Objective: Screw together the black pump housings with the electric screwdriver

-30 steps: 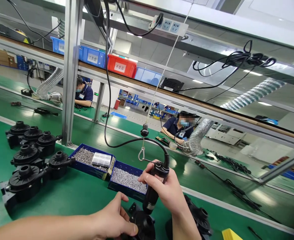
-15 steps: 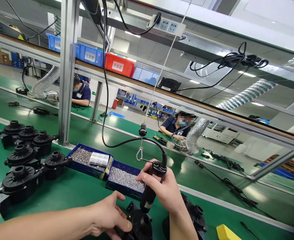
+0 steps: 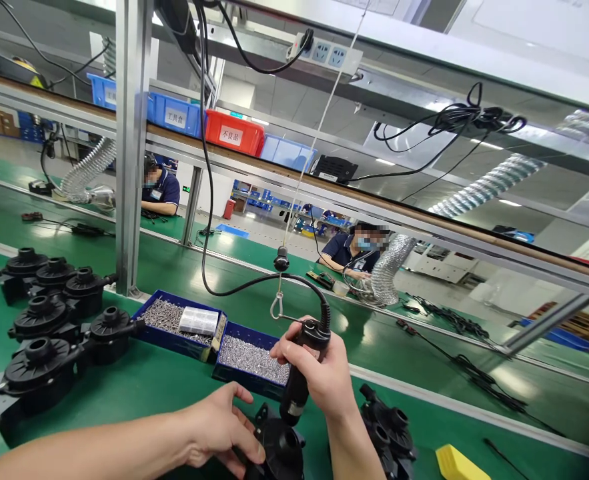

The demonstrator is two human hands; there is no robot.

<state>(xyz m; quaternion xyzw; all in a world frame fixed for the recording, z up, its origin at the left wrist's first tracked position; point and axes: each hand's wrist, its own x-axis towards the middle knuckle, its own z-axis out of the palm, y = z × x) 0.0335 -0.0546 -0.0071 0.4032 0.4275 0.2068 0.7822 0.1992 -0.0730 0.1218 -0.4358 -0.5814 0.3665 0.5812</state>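
Observation:
My right hand (image 3: pixel 319 370) is wrapped round a black corded electric screwdriver (image 3: pixel 297 387), which points down with its lower end at a black round housing (image 3: pixel 281 450). The screwdriver's bit is not visible. A metal hook and a cord come off its top. My left hand (image 3: pixel 227 430) grips the left side of that housing, thumb on top and fingers partly hidden; the housing is cut off by the lower edge. Just beyond the hands stand a blue tray of small silvery screws (image 3: pixel 251 358) and a blue tray of longer screws (image 3: pixel 161 312) with a white-labelled packet on it.
Several black housings (image 3: pixel 39 363) stand on the green bench at left, and more (image 3: pixel 389 427) are right of my right forearm. A yellow block (image 3: pixel 459 463) lies at lower right. A metal post (image 3: pixel 129 153) rises behind the trays. Two co-workers (image 3: pixel 351 253) sit across the bench.
The view has shifted slightly. My right hand and the screwdriver have moved slightly left; the screwdriver stays over the housing, which my left hand still holds.

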